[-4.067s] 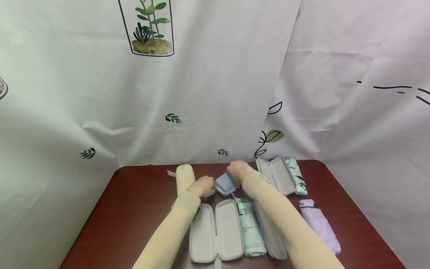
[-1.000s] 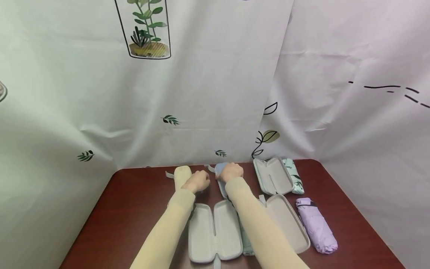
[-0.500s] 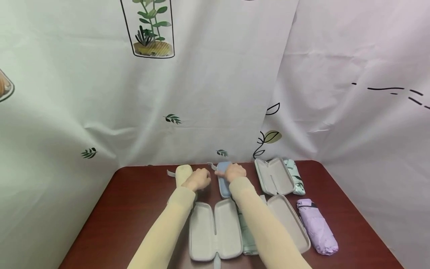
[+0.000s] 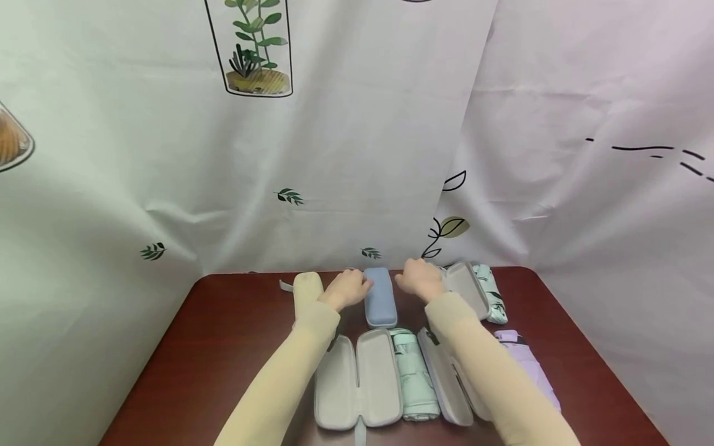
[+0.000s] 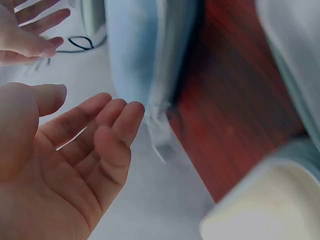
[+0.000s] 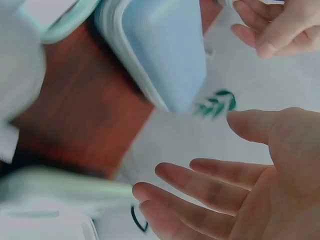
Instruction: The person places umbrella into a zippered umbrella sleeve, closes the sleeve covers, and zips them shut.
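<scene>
A blue zip case lies closed and lengthwise near the back of the table, between my two hands. My left hand hovers just left of it, fingers loosely bent and holding nothing, as the left wrist view shows. My right hand is to its right, fingers spread and apart from the case. Just left of my left hand lies a cream case, partly covered by that hand and sleeve. A grey strap hangs from the end of the blue case in the left wrist view.
In front, a grey-lined case lies spread flat beside a folded green umbrella. Another unfolded case is partly behind my right forearm. Farther right are a purple umbrella, a spread case and a patterned mint umbrella.
The blue case, earlier tilted in my right hand, now lies straight on the table. My right hand has let go and moved right; my left hand has shifted slightly right toward the case.
</scene>
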### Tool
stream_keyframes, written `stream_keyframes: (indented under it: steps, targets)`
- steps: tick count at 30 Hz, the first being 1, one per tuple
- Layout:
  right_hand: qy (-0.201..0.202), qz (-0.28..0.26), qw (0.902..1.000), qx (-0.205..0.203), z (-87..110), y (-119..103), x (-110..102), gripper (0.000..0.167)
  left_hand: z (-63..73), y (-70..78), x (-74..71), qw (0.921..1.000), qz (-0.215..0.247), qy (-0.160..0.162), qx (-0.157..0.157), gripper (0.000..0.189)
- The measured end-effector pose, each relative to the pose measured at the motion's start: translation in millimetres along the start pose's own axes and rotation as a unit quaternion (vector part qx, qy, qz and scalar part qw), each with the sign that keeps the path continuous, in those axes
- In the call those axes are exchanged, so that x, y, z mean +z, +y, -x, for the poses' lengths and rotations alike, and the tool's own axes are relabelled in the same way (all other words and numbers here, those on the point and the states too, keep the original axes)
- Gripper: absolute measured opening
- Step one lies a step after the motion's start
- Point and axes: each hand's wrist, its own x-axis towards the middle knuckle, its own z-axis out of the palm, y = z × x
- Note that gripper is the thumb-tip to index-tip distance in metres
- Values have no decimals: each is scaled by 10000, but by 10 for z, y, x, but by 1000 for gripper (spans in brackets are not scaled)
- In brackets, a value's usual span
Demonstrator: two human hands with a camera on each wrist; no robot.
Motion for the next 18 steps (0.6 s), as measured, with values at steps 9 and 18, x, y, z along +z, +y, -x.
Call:
stream_keyframes:
  steps: [9, 18]
  targets:
    - [-1, -9, 10000, 61, 110, 477, -401, 31, -129, 370, 74, 9996, 150, -29, 225, 36]
    - [-183, -114, 9994, 256, 145, 971, -644, 24, -274, 678, 185, 9995, 194, -63, 259, 36]
